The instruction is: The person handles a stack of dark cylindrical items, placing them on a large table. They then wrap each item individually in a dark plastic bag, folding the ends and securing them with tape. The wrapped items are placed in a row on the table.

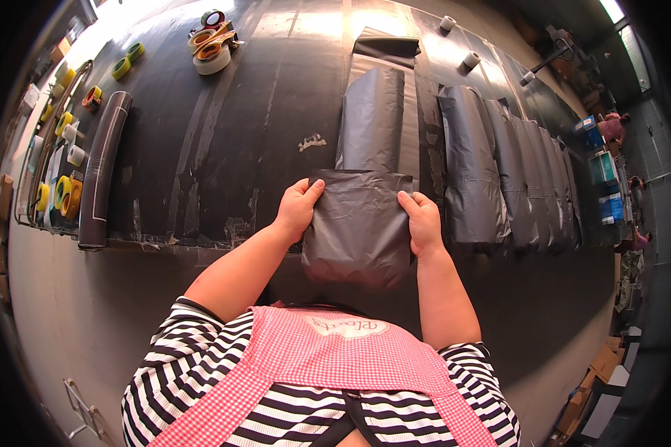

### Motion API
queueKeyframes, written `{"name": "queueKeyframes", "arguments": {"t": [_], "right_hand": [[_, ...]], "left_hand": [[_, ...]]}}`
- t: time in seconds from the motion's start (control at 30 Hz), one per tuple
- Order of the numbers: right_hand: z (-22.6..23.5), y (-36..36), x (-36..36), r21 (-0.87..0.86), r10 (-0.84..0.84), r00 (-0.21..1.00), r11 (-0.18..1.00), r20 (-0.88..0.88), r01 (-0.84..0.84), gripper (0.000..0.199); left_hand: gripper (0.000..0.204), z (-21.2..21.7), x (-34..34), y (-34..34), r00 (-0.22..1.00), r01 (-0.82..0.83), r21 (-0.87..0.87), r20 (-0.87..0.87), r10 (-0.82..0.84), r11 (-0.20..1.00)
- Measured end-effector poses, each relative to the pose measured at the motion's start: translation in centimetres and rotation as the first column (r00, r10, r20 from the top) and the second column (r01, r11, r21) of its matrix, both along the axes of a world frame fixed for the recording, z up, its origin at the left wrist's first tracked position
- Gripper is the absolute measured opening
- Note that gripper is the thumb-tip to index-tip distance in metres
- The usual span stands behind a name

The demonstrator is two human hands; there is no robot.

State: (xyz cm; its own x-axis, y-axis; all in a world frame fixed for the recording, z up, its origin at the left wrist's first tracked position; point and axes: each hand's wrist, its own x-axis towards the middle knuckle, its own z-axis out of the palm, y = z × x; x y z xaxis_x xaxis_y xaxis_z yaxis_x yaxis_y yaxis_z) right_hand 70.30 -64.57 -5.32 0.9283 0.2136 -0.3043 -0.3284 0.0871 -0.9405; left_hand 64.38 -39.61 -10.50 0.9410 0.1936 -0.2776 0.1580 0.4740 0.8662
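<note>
A dark grey plastic mailing bag point(359, 231) is stretched between my two hands, its lower part sagging over the table's near edge. My left hand point(298, 203) pinches its upper left corner, thumb on top. At the upper right corner my right hand point(423, 216) closes in the same way. Just beyond the bag's upper edge lies a long, bulging dark grey plastic-covered bundle point(373, 119). Whether that bundle reaches inside the bag I cannot tell. Under and beside it runs a strip of flat dark grey plastic point(410, 141), folded over at its far end.
Several filled grey bags point(470, 171) lie in a row on the right of the black table point(268, 97). Tape rolls point(213, 56) sit at the far left. A dark roll point(106, 167) lies near a wire rack point(22, 186) of tapes. Another person point(613, 128) is at the far right.
</note>
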Motion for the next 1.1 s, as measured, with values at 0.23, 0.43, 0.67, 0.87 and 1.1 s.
{"name": "queueKeyframes", "arguments": {"t": [0.23, 0.43, 0.67, 0.87, 1.1], "right_hand": [[-4.7, 0.6, 0.0, -0.261, -0.019, 1.000, 0.965, 0.004, 0.020, 0.025], [-1.2, 1.3, -0.1, -0.681, 0.131, 0.844, 0.661, 0.520, 0.317, 0.029], [3.6, 4.9, -2.0, -0.822, 0.361, 0.923, 0.561, 0.133, -0.101, 0.102], [1.1, -2.8, 2.6, 0.146, 0.148, 0.988, 0.977, 0.054, -0.154, 0.088], [4.8, -13.9, 11.4, -0.660, 0.205, 0.977, 0.742, 0.052, -0.121, 0.102]], "left_hand": [[0.031, -2.2, 1.9, -1.3, 0.981, 0.193, 0.652, -0.116, -0.155, 0.733], [0.038, 1.8, 1.7, -0.8, 0.993, 0.041, 0.970, -0.013, -0.117, 0.241], [0.054, 3.5, -1.4, -3.5, 0.960, 0.076, 0.851, 0.077, -0.268, 0.519], [0.061, 6.5, 0.0, -9.4, 0.908, 0.096, 0.903, 0.093, -0.409, 0.418], [0.047, 5.4, 7.3, -11.9, 0.822, 0.242, 0.887, 0.027, -0.569, 0.392]]}}
